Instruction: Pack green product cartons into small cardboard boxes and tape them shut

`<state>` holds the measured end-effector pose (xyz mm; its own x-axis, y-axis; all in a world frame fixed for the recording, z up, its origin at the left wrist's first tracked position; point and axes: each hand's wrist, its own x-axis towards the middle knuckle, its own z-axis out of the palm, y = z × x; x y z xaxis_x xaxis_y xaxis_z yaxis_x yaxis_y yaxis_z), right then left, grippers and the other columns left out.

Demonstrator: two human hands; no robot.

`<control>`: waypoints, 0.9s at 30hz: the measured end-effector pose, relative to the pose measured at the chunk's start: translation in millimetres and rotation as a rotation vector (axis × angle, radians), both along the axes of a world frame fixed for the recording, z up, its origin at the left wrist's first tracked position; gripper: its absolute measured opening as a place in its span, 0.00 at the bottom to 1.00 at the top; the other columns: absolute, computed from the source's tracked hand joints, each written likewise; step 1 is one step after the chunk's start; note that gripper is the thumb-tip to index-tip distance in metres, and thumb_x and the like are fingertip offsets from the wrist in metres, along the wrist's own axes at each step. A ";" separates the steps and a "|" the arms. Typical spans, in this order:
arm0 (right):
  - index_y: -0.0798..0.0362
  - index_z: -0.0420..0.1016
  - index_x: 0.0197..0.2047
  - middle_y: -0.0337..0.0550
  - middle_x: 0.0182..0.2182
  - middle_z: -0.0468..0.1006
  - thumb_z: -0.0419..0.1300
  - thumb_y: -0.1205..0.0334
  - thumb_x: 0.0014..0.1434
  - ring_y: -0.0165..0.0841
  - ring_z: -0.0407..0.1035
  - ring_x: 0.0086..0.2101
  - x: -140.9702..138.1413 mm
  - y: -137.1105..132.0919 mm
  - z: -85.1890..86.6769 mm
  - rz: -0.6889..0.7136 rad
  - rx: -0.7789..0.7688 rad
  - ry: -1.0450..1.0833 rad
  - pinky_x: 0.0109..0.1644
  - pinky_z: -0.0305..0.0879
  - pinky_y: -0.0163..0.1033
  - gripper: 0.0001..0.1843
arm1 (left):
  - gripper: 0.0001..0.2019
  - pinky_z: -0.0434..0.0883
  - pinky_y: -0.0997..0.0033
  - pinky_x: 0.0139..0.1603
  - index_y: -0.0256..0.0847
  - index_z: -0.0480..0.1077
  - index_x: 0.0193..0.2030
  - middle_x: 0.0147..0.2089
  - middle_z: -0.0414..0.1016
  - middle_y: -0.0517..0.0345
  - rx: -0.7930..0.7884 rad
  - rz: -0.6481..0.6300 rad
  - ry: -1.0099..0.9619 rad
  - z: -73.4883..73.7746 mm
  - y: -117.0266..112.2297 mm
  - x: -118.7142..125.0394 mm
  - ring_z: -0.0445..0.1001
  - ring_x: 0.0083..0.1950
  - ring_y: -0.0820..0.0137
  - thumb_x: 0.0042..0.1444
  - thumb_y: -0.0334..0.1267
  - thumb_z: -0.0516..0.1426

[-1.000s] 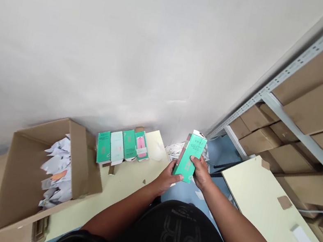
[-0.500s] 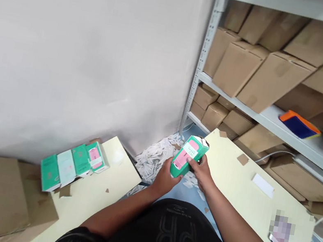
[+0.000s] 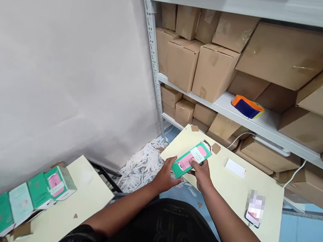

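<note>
A green carton with a pink and white label (image 3: 191, 160) lies flat at the near corner of the pale yellow table on the right (image 3: 231, 187). Both my hands are on it: my left hand (image 3: 166, 176) grips its near left end, and my right hand (image 3: 201, 176) presses fingers on its near right side. On the left table (image 3: 70, 213) a row of several green and white cartons (image 3: 30, 198) stands side by side.
A metal shelf rack (image 3: 252, 120) holds many brown cardboard boxes and an orange and blue object (image 3: 247, 106). A white card (image 3: 235, 168) and a phone (image 3: 254, 210) lie on the right table. Shredded white paper (image 3: 141, 165) is piled on the floor between the tables.
The view swung right, away from the open cardboard box. The green carton went from upright in my hands down to lying flat on the right table.
</note>
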<state>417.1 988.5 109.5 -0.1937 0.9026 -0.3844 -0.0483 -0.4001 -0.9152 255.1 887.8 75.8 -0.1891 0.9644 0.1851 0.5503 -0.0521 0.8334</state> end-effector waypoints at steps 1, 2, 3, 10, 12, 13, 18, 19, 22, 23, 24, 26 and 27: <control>0.46 0.68 0.48 0.42 0.44 0.79 0.72 0.50 0.49 0.41 0.77 0.41 2.3 4.1 -1.5 -0.004 -0.050 0.039 0.34 0.78 0.42 0.26 | 0.45 0.64 0.46 0.70 0.44 0.55 0.71 0.66 0.63 0.43 0.023 -0.005 0.024 1.0 6.4 -0.9 0.64 0.69 0.50 0.49 0.39 0.70; 0.46 0.68 0.48 0.42 0.46 0.79 0.72 0.49 0.50 0.41 0.77 0.42 4.5 9.5 -3.7 -0.005 -0.083 0.077 0.35 0.78 0.42 0.26 | 0.43 0.65 0.47 0.70 0.43 0.56 0.71 0.65 0.65 0.44 0.045 -0.012 0.043 1.7 13.6 -2.2 0.66 0.68 0.51 0.50 0.37 0.69; 0.45 0.69 0.49 0.42 0.48 0.79 0.71 0.47 0.52 0.40 0.77 0.43 6.8 16.3 -6.8 -0.006 -0.100 0.113 0.37 0.79 0.42 0.25 | 0.41 0.66 0.48 0.69 0.43 0.57 0.70 0.63 0.66 0.44 0.060 -0.021 0.054 2.0 21.5 -3.8 0.67 0.67 0.52 0.50 0.36 0.67; 0.42 0.69 0.53 0.37 0.43 0.81 0.65 0.41 0.57 0.35 0.76 0.41 17.4 85.4 -54.9 -0.372 -0.156 -0.019 0.36 0.74 0.35 0.25 | 0.39 0.73 0.53 0.61 0.42 0.61 0.68 0.61 0.70 0.45 -0.127 -0.185 0.036 -13.0 73.3 -30.1 0.72 0.62 0.53 0.48 0.36 0.67; 0.44 0.72 0.48 0.37 0.39 0.82 0.63 0.42 0.59 0.34 0.76 0.38 12.0 96.5 -75.1 -0.394 -0.290 -0.067 0.35 0.73 0.34 0.20 | 0.40 0.73 0.51 0.61 0.44 0.60 0.68 0.62 0.70 0.45 -0.190 -0.232 0.054 -19.6 81.8 -43.2 0.72 0.62 0.51 0.47 0.36 0.67; 0.45 0.73 0.45 0.38 0.36 0.82 0.62 0.43 0.60 0.34 0.76 0.36 7.2 98.8 -85.3 -0.373 -0.357 -0.069 0.35 0.73 0.35 0.17 | 0.41 0.72 0.50 0.62 0.44 0.60 0.68 0.62 0.70 0.45 -0.221 -0.239 0.065 -22.1 84.8 -50.1 0.72 0.62 0.50 0.47 0.37 0.68; 0.50 0.74 0.41 0.42 0.31 0.81 0.57 0.46 0.66 0.35 0.75 0.30 -24.8 92.0 -125.9 -0.332 -0.570 -0.049 0.36 0.75 0.40 0.15 | 0.45 0.70 0.47 0.65 0.46 0.57 0.70 0.64 0.67 0.45 -0.235 -0.351 0.114 -22.6 95.3 -79.5 0.70 0.64 0.49 0.46 0.40 0.69; 0.50 0.74 0.41 0.42 0.31 0.80 0.56 0.47 0.67 0.35 0.74 0.30 -29.7 90.3 -131.7 -0.325 -0.605 -0.043 0.36 0.75 0.40 0.15 | 0.47 0.69 0.48 0.66 0.47 0.55 0.72 0.65 0.65 0.45 -0.213 -0.404 0.118 -21.2 98.7 -83.0 0.69 0.66 0.50 0.46 0.40 0.70; 0.51 0.74 0.43 0.44 0.30 0.79 0.53 0.48 0.68 0.36 0.74 0.29 -37.1 88.8 -146.2 -0.292 -0.708 -0.045 0.36 0.75 0.42 0.16 | 0.52 0.67 0.49 0.69 0.48 0.52 0.74 0.69 0.61 0.45 -0.194 -0.544 0.120 -18.6 113.9 -87.9 0.65 0.69 0.50 0.43 0.42 0.72; 0.52 0.73 0.43 0.44 0.30 0.79 0.52 0.47 0.68 0.37 0.74 0.29 -37.6 89.5 -150.5 -0.281 -0.739 -0.055 0.35 0.75 0.43 0.18 | 0.53 0.67 0.49 0.69 0.48 0.53 0.74 0.70 0.59 0.44 -0.204 -0.572 0.123 -18.8 120.3 -87.8 0.64 0.69 0.50 0.43 0.43 0.72; 0.52 0.73 0.44 0.45 0.29 0.78 0.49 0.45 0.69 0.37 0.74 0.28 -37.4 90.5 -154.7 -0.272 -0.763 -0.066 0.34 0.75 0.43 0.20 | 0.52 0.67 0.49 0.69 0.47 0.54 0.74 0.71 0.58 0.44 -0.217 -0.588 0.129 -19.5 127.0 -86.9 0.64 0.70 0.50 0.43 0.44 0.72; 0.52 0.71 0.45 0.47 0.30 0.78 0.43 0.42 0.70 0.38 0.74 0.28 -36.3 93.1 -162.2 -0.253 -0.785 -0.080 0.33 0.75 0.42 0.25 | 0.48 0.68 0.50 0.69 0.45 0.57 0.72 0.71 0.58 0.43 -0.250 -0.572 0.153 -21.8 140.5 -82.9 0.66 0.68 0.50 0.45 0.45 0.71; 0.53 0.71 0.46 0.48 0.31 0.78 0.41 0.40 0.71 0.38 0.75 0.29 -35.6 94.4 -165.4 -0.240 -0.784 -0.080 0.33 0.75 0.43 0.27 | 0.46 0.69 0.51 0.68 0.44 0.58 0.71 0.70 0.59 0.42 -0.273 -0.539 0.170 -23.2 147.2 -79.9 0.68 0.67 0.50 0.47 0.45 0.70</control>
